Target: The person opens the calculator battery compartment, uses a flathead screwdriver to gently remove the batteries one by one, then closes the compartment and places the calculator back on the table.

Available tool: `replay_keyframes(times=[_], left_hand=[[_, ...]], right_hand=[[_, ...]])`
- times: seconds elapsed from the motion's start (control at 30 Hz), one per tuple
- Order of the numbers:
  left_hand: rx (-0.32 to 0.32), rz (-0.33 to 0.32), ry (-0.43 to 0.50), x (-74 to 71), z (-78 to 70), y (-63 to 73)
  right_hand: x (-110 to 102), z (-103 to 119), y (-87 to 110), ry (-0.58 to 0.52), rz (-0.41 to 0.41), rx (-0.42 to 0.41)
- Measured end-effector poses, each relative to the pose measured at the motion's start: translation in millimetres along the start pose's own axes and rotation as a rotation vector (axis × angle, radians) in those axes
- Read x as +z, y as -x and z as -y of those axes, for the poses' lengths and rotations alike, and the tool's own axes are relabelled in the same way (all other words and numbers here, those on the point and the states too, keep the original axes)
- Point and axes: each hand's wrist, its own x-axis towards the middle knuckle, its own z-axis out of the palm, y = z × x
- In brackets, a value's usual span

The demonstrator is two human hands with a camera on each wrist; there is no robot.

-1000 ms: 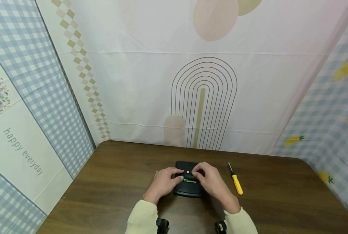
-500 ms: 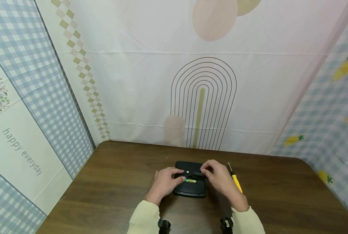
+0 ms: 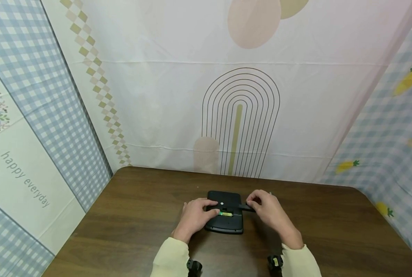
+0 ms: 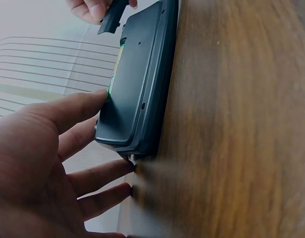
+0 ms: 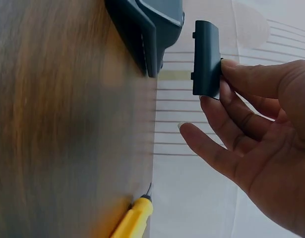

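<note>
A black device shaped like a desk calculator [image 3: 224, 225] lies back up on the table, its battery slot uncovered. One green-and-yellow battery [image 3: 225, 214] sits in the slot. My left hand [image 3: 196, 215] holds the device at its left side, thumb tip by the battery and the lower fingers down at the tabletop in the left wrist view. At the right side, my right hand [image 3: 269, 211] pinches the black battery cover [image 5: 206, 59] between thumb and fingers. The cover is raised off the slot, with two small tabs along one edge.
A yellow-handled screwdriver [image 5: 135, 218] lies on the wooden table [image 3: 129, 215] to the right, mostly hidden behind the right hand in the head view. Patterned cloth [image 3: 164, 107] hangs behind the table and at both sides.
My right hand has lifted the battery cover away from the slot and drawn it rightward past the device's edge, exposing the battery. My left hand stays nearly where it was.
</note>
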Motion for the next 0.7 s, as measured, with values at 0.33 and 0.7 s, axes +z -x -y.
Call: replay_keyframes(times=[0.33, 0.7], left_hand=[[-0.002, 0.006, -0.007, -0.4, 0.3, -0.1], [0.001, 0.013, -0.013, -1.0, 0.1, -1.0]], right_hand=[[-3.8, -11.0, 0.7, 0.018, 0.043, 0.025], [-3.8, -19.7, 1.3, 0.022, 0.098, 0.066]])
